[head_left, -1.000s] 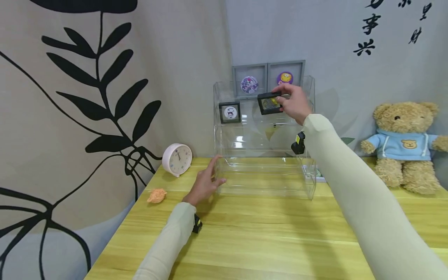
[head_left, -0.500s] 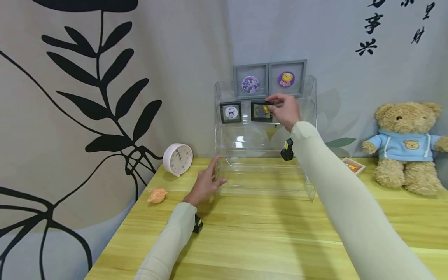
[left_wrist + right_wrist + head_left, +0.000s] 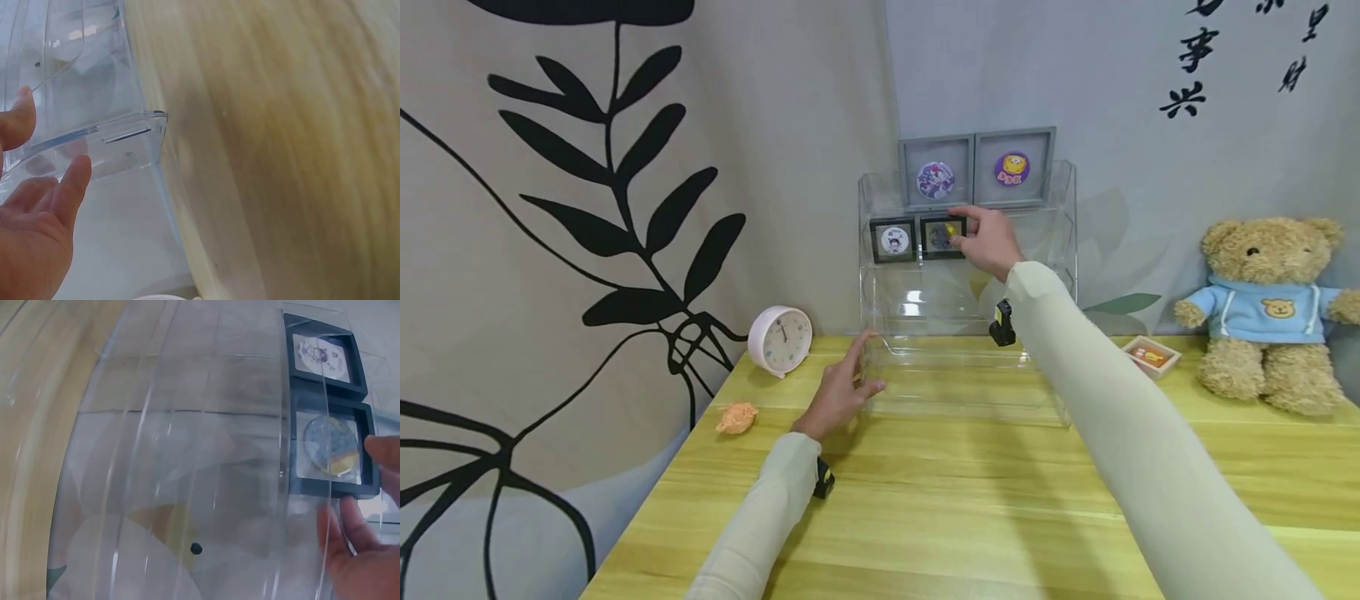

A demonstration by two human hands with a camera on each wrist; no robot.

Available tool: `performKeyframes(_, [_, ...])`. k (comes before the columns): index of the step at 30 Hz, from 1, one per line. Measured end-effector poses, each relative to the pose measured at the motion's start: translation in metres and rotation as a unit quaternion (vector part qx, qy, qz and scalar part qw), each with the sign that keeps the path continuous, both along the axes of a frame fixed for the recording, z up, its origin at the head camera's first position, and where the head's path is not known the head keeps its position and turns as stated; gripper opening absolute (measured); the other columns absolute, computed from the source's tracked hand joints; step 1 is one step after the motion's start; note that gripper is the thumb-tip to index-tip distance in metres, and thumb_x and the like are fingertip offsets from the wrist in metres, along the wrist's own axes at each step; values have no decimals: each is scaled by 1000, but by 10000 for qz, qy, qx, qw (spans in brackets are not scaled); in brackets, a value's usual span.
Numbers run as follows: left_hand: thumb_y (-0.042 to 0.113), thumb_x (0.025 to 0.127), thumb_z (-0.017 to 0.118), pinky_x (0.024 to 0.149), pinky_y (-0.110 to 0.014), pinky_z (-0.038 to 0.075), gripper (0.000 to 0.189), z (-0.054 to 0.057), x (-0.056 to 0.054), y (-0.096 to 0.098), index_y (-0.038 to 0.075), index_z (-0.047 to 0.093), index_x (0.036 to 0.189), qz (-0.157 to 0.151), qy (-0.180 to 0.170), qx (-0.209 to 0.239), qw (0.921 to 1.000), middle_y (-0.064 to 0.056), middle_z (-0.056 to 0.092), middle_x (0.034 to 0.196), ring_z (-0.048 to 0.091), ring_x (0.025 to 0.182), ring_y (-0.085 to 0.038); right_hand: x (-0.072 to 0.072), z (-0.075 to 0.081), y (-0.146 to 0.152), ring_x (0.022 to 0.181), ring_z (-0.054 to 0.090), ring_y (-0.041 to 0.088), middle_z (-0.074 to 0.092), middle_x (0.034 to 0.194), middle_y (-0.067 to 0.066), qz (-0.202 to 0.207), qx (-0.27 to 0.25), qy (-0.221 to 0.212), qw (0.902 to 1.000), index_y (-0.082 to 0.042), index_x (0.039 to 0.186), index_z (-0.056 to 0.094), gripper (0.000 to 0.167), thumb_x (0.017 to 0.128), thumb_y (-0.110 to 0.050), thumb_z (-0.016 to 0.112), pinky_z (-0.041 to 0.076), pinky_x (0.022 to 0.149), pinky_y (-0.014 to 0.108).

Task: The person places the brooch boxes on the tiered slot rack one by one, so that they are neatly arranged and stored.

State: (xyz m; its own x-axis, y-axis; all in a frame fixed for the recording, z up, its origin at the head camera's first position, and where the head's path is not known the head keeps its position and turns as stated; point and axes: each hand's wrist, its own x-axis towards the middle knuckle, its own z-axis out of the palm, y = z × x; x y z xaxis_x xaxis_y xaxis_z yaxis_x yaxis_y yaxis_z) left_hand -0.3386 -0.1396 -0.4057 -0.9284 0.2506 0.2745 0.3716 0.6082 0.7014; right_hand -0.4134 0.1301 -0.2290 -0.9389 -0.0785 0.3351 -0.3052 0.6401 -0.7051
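Note:
A clear acrylic tiered display stand [image 3: 962, 392] stands on the wooden table. My left hand [image 3: 837, 400] touches its left side with fairly straight, spread fingers; in the left wrist view, thumb and index finger lie on either side of a clear edge. On the second tier from the top, my right hand [image 3: 991, 242] pinches the right edge of a small black display frame [image 3: 937, 238]. Inside that frame is a round coin-like piece [image 3: 331, 446]. Just left of it sits another black frame [image 3: 893, 241] with a white round badge, the two almost touching.
Two grey frames [image 3: 936, 177] with round badges stand on the top tier. A pink alarm clock [image 3: 780, 341] and an orange lump [image 3: 737, 418] lie left of the stand. To the right are a small tray [image 3: 1152, 357] and a teddy bear [image 3: 1273, 308].
My right hand has carried the black frame down and left onto the second tier, then slid it left beside the other black frame. The left hand has stayed in place.

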Motion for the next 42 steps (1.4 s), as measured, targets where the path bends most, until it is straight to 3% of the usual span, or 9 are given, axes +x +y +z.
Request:
performKeyframes(4, [17, 92, 74, 108, -58, 49, 84, -2, -1, 1, 49, 25, 152, 17, 13, -53, 10000, -21, 42, 157, 50, 137, -43, 0, -3, 1, 109, 50, 30, 57, 124, 17, 148, 262, -111, 9995, -20, 156, 38, 64, 97, -15, 63, 51, 96, 43])
performKeyframes(7, [18, 92, 73, 109, -59, 47, 84, -1, 0, 2, 49, 24, 152, 0, 2, -80, 10000, -23, 41, 157, 49, 137, -43, 2, -5, 4, 128, 44, 38, 56, 136, 21, 223, 574, 8, 9981, -18, 159, 30, 71, 97, -18, 65, 35, 118, 54])
performKeyframes(10, [19, 92, 73, 108, -60, 47, 84, 0, 1, 2, 49, 23, 153, -4, -25, -84, 10000, -25, 37, 158, 48, 138, -45, 6, -5, 8, 129, 47, 39, 56, 138, 23, 258, 1142, 332, 9926, -14, 159, 26, 75, 96, -20, 65, 25, 122, 55])
performKeyframes(16, [18, 93, 72, 108, -60, 47, 84, 1, 0, 1, 50, 23, 153, -14, -65, -19, 10000, -25, 36, 159, 46, 139, -45, 23, -5, 30, 129, 44, 41, 54, 138, 27, 391, 1645, 944, 9811, -7, 157, 31, 70, 96, -18, 64, 26, 118, 58])
performKeyframes(25, [18, 92, 73, 108, -58, 48, 85, -1, 0, 2, 49, 23, 153, 50, -45, -44, 10000, -23, 36, 159, 48, 138, -45, 60, -7, 85, 120, 49, 42, 60, 123, 28, 303, 1331, 1684, 9762, 3, 136, 54, 41, 97, -8, 60, 40, 107, 60])
performKeyframes(29, [17, 92, 73, 108, -58, 48, 84, -2, 1, 1, 50, 24, 152, 82, -58, -36, 9999, -22, 36, 160, 48, 138, -45, 71, -19, 114, 101, 59, 36, 65, 115, 23, -201, 1033, 1951, 9751, 2, 124, 62, 28, 100, -9, 56, 53, 83, 37])
performKeyframes(32, [17, 92, 73, 108, -58, 48, 84, -2, 1, 1, 50, 24, 152, 66, -72, -22, 10000, -21, 36, 160, 48, 138, -44, 75, -31, 134, 89, 60, 25, 69, 108, 21, -627, 842, 2135, 9713, 0, 118, 66, 24, 101, -12, 55, 44, 73, 14])
performKeyframes(38, [17, 92, 73, 107, -60, 49, 86, -3, 2, 2, 53, 23, 152, 57, -16, -8, 10000, -23, 34, 160, 48, 138, -45, 82, -56, 167, 81, 44, -13, 68, 105, 22, -704, 740, 1763, 9790, -1, 117, 67, 26, 102, -19, 54, 35, 66, 0])
performKeyframes(42, [17, 92, 73, 107, -60, 49, 85, -3, 2, 2, 53, 23, 151, 66, 21, -18, 10000, -22, 34, 161, 48, 138, -45, 83, -73, 187, 86, 61, 5, 69, 106, 25, -568, 971, 1248, 9858, -1, 120, 66, 28, 103, -19, 54, 43, 64, 9])
